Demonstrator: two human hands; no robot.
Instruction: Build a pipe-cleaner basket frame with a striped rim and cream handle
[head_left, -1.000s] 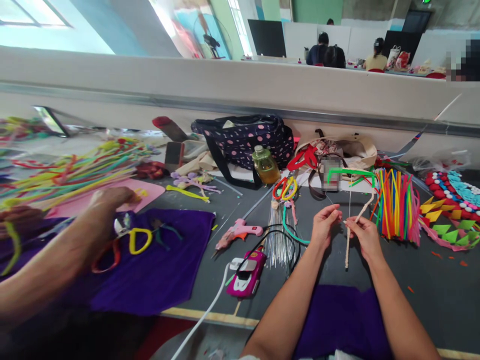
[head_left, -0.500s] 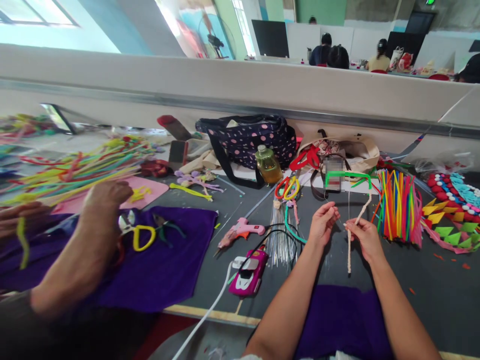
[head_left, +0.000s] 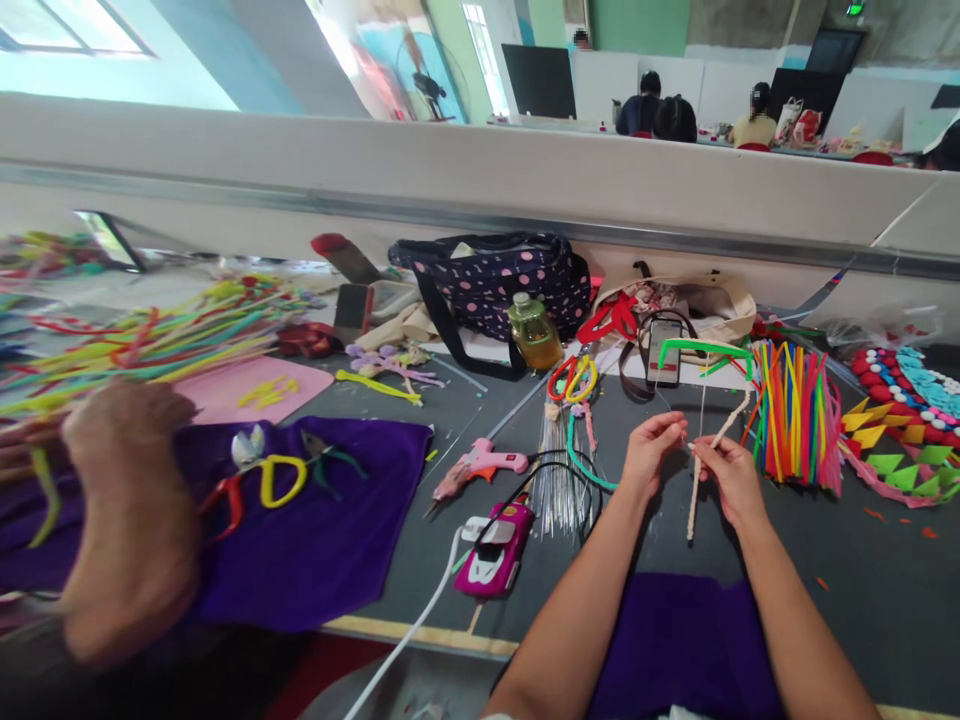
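My right hand pinches a cream, fuzzy-wrapped stem that hangs down below the fingers. From the same piece, a bent bright green strip rises above my hands, joined by thin wires and a cream-wrapped side. Close by on the left, my left hand has thumb and finger pinched together at a thin wire. The wire's end between the fingertips is too small to make out. Both hands are held over the dark grey table.
Left of my arms lie a pink glue gun, a magenta car-shaped device with cables, and clear sticks. A bundle of coloured stems stands right. A co-worker's arm reaches over purple cloth.
My hands have come slightly closer together, and the green strip has shifted a little to the right. The co-worker's arm has moved left, uncovering the red scissor handle.
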